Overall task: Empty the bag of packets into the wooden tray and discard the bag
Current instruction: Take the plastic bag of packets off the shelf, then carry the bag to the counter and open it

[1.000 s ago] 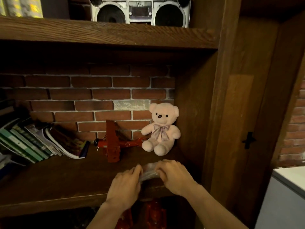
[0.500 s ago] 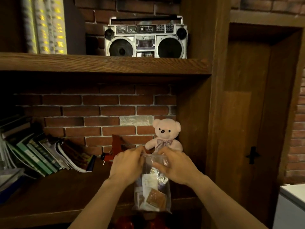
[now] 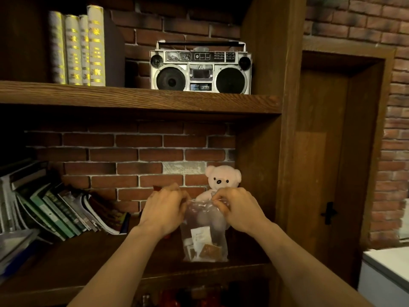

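Below, the bag [image 3: 204, 231] hangs pinched between left hand [image 3: 164, 209] and right hand [image 3: 240, 210].

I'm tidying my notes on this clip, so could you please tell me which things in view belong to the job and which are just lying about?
Part of the job:
- clear bag, gripped at its top by the left hand and the right hand
- packets at the bottom of the bag

Just lying about:
- teddy bear
- boombox
- upright books
- leaning magazines
- door

The wooden tray is not in view.
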A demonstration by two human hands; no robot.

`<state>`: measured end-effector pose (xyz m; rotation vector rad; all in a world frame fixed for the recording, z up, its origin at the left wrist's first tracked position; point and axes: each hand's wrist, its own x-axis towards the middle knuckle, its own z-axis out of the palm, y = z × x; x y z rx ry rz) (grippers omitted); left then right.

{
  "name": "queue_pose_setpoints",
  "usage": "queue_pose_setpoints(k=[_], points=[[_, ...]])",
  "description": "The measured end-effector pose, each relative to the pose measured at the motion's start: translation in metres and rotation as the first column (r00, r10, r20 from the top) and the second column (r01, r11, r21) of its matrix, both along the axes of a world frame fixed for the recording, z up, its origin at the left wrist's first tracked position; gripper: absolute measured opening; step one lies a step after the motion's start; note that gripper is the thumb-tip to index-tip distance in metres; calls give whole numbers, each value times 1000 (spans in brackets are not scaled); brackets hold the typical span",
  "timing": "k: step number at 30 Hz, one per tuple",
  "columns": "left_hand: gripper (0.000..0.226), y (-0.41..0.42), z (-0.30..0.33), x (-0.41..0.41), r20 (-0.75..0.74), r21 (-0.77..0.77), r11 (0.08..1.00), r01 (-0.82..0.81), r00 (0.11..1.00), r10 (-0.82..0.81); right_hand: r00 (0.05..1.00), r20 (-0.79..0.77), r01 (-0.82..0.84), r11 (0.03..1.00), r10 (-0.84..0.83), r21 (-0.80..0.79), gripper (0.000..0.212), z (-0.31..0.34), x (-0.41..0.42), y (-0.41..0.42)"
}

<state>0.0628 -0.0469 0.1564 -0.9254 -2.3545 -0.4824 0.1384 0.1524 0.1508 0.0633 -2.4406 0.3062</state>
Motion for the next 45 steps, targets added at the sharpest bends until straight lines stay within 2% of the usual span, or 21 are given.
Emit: queue_pose_setpoints(k=[7,12,19,25,29,33,37,39,45], points=[[8,-17,-9,-1,53,46,997,64,996,-66,997,25,68,997,-69,20,4,-10,10,-15],[6,-12,-29,-2,79,48,993,108,991,-111,985,121,126,992,-123,-22,6,-23,24,-20],[4,23,-60,19,141,45,974,224,963,-228,939,215,279,960,-268,-22,7,-47,69,-3],[3,63,-50,67,106,24,946,325,940,-325,898,249,389,919,-363,-63,18,-39,133,24],[6,110,-34,125,95,24,903,429,898,-429,865,195,480,875,-462,-57,17,-31,207,55],[10,164,-26,204,111,35,837,545,831,-546,797,228,587,806,-560,-72,20,-24,299,95],[10,213,-24,285,87,23,772,636,768,-635,730,217,675,733,-648,-81,15,-19,394,124],[10,238,-23,328,76,16,735,678,732,-677,679,183,730,681,-711,-61,8,-19,445,136],[8,304,-28,461,100,16,578,816,574,-813,492,201,868,494,-847,-45,10,-24,595,148]])
